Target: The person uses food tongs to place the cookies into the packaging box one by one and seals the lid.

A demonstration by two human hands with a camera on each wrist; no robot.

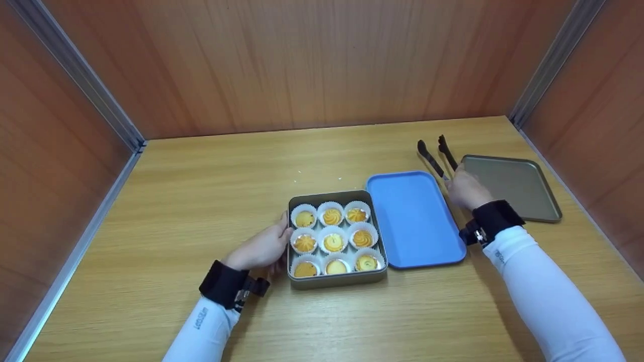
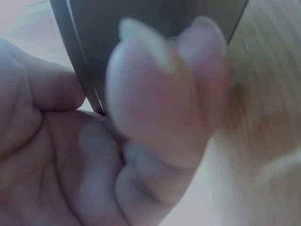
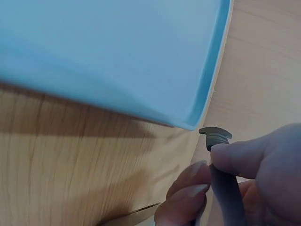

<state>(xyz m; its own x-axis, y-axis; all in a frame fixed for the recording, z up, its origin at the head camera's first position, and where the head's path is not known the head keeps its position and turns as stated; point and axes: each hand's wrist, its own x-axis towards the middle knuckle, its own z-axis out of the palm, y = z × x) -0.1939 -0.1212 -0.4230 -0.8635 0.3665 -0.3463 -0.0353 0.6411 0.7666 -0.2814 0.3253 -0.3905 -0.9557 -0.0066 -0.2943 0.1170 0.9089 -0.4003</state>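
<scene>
My left hand point(image 1: 264, 246) grips the left side of a grey-brown metal tin point(image 1: 338, 283) in the head view. Several round cookies point(image 1: 333, 242) in white paper cups sit inside it in rows. Up close in the left wrist view, curled fingers point(image 2: 150, 99) lie by the tin's dark wall point(image 2: 141, 12). To the right, my right hand point(image 1: 469, 190) holds tongs point(image 1: 430, 159) with dark tips spread apart and pointing away from me. The right wrist view has thumb and fingers around a dark part of the tongs point(image 3: 226, 193); the tips are out of that view.
A blue tray point(image 1: 415, 221) lies directly right of the tin, between the hands. Farther right is a shallow grey-brown metal lid or tray point(image 1: 510, 186). Small white specks point(image 1: 339, 178) dot the wooden table point(image 1: 201, 191) behind the tin. Wood-grain panels point(image 1: 322, 65) enclose the back and sides.
</scene>
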